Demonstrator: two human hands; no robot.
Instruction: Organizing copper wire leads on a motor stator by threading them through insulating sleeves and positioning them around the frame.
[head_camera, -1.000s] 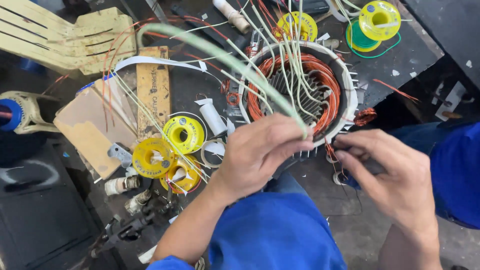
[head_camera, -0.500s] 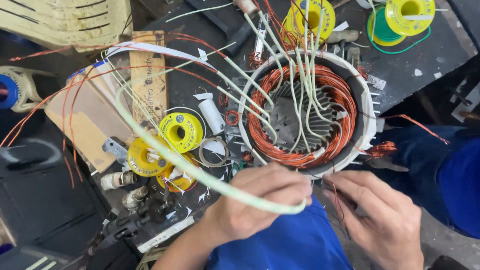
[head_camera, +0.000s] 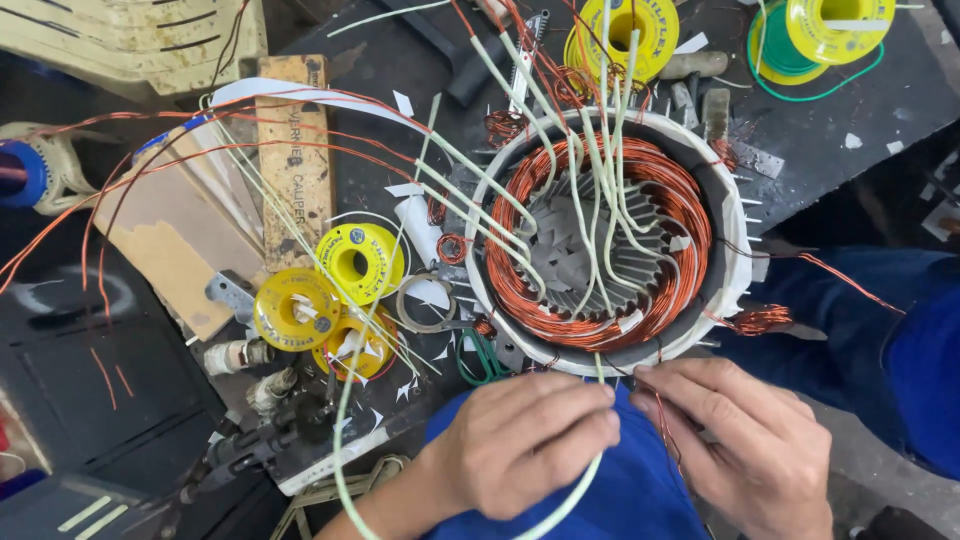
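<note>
On the cluttered dark workbench (head_camera: 880, 110), left hand (head_camera: 525, 440) pinching pale sleeving (head_camera: 560, 505), right hand (head_camera: 745, 440) gripping copper wire (head_camera: 668, 435).

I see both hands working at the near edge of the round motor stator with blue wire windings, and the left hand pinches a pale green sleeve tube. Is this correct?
Not quite: the windings of the round motor stator are copper-orange, not blue, as the head view shows. The rest stands: the left hand and the right hand are at its near edge, and the left hand pinches the pale green sleeve tube.
</note>
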